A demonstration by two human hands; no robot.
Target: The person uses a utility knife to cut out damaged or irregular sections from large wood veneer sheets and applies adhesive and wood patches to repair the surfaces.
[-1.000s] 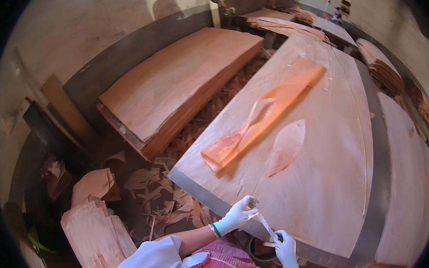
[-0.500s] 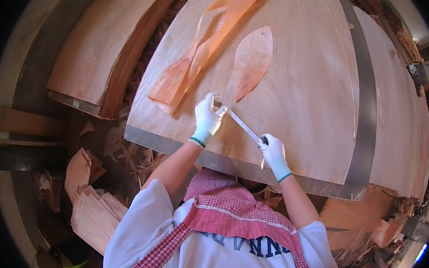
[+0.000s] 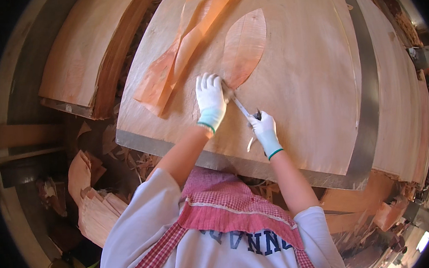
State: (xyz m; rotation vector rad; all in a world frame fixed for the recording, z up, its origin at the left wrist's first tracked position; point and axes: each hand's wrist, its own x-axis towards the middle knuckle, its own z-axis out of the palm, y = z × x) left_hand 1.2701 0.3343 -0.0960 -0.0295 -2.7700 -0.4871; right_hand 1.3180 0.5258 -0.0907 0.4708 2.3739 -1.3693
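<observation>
My left hand (image 3: 210, 100), in a white glove with a green cuff, lies palm down on a wood veneer sheet (image 3: 312, 102), its fingers stretched out. Its thumb side meets the upper end of a narrow white strip (image 3: 241, 105) with small dark marks; a blur there hides whether it presses on it. My right hand (image 3: 265, 129), gloved alike, is closed around the strip's lower end and a small dark piece (image 3: 257, 114) that I cannot make out. Just above the strip's upper end is a leaf-shaped reddish veneer patch (image 3: 246, 49).
A loose orange veneer strip (image 3: 188, 38) lies folded across the sheet's upper left. A dark metal edge (image 3: 143, 141) borders the sheet. Veneer stacks stand at left (image 3: 86, 48) and right (image 3: 393, 91). Veneer scraps (image 3: 100, 214) lie at lower left.
My left hand has gone from curled fingers to lying flat on the sheet. My right hand has moved up and slightly left with the strip, whose visible stretch is shorter.
</observation>
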